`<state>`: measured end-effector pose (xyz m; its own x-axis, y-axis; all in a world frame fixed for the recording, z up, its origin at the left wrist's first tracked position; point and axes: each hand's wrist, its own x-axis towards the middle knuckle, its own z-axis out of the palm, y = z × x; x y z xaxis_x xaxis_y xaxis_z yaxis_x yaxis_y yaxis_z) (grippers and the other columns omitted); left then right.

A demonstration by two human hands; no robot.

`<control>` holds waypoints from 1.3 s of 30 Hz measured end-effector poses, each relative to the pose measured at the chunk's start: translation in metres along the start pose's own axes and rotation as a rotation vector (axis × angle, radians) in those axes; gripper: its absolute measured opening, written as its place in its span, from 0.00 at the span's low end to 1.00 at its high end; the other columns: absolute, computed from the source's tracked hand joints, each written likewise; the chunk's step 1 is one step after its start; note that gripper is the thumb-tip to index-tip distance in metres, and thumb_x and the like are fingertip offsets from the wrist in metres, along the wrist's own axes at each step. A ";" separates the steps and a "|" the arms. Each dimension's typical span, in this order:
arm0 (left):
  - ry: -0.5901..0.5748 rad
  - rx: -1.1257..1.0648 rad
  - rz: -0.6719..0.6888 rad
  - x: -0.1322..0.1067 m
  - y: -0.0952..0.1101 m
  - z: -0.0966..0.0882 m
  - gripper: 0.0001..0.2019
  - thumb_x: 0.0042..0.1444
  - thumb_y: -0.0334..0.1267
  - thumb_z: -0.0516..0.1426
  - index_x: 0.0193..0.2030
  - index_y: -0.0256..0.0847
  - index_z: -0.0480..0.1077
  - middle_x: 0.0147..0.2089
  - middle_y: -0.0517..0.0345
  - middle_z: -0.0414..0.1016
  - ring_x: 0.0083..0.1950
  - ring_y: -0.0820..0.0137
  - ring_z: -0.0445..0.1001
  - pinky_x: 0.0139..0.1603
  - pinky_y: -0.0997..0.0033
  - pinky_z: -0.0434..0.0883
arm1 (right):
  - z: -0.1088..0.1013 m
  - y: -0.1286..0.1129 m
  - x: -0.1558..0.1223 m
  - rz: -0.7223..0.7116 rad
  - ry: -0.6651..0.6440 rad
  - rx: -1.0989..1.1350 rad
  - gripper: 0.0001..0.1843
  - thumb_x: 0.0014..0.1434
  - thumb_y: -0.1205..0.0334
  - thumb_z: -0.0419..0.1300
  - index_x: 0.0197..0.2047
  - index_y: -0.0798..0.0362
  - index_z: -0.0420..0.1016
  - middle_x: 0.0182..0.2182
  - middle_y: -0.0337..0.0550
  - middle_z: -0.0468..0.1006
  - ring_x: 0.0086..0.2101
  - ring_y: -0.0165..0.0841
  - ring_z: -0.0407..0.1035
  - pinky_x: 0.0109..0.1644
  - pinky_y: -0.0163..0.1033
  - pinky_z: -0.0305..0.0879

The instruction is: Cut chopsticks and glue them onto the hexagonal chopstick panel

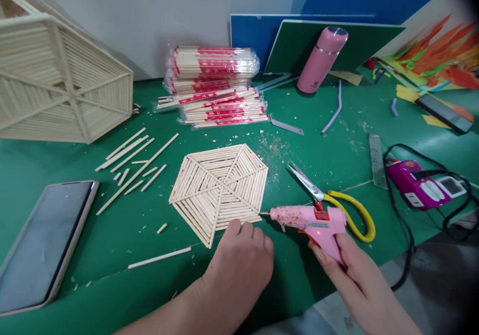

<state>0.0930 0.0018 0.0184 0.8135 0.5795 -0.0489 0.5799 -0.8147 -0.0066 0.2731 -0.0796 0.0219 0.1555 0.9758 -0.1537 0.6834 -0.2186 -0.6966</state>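
A hexagonal panel of wooden chopsticks (221,185), with spokes meeting at its middle, lies flat on the green table. My left hand (243,267) is closed at its front edge, fingers curled on the outermost sticks; the fingertips are hidden beneath the hand. My right hand (348,270) grips a pink glue gun (307,220) by its handle, thumb along the near side. The gun's metal nozzle points left and is at the panel's right front corner, where I cannot tell whether it touches. A small red light glows on the gun.
Yellow-handled scissors (318,192) lie open behind the glue gun. Loose stick pieces (129,175) and a phone (48,240) are at left, below a larger stick structure (67,85). Wrapped chopsticks (217,88), a pink bottle (322,63) and a purple corded device (421,187) stand farther off.
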 end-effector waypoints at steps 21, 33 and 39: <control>-0.082 -0.054 0.074 -0.011 -0.003 0.004 0.03 0.47 0.27 0.53 0.27 0.37 0.64 0.23 0.56 0.67 0.24 0.67 0.65 0.26 0.66 0.58 | 0.001 0.005 0.001 -0.006 -0.013 -0.018 0.14 0.58 0.57 0.50 0.47 0.52 0.63 0.41 0.47 0.75 0.39 0.35 0.71 0.41 0.35 0.69; -0.139 -0.068 0.123 -0.009 -0.002 0.003 0.04 0.46 0.25 0.54 0.25 0.36 0.65 0.21 0.53 0.67 0.23 0.66 0.64 0.25 0.66 0.54 | 0.000 0.005 0.001 -0.026 -0.010 -0.007 0.15 0.58 0.57 0.50 0.47 0.52 0.64 0.41 0.48 0.75 0.39 0.35 0.71 0.42 0.36 0.68; -0.113 -0.216 0.140 -0.012 -0.011 -0.003 0.05 0.44 0.24 0.52 0.27 0.37 0.63 0.24 0.55 0.66 0.25 0.68 0.63 0.28 0.66 0.57 | 0.001 0.005 0.002 0.000 0.013 0.012 0.13 0.58 0.58 0.50 0.46 0.50 0.64 0.36 0.43 0.77 0.34 0.33 0.72 0.36 0.33 0.70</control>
<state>0.0765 0.0038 0.0219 0.8834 0.4456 -0.1451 0.4679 -0.8558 0.2205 0.2762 -0.0783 0.0179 0.1649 0.9756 -0.1447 0.6747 -0.2186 -0.7050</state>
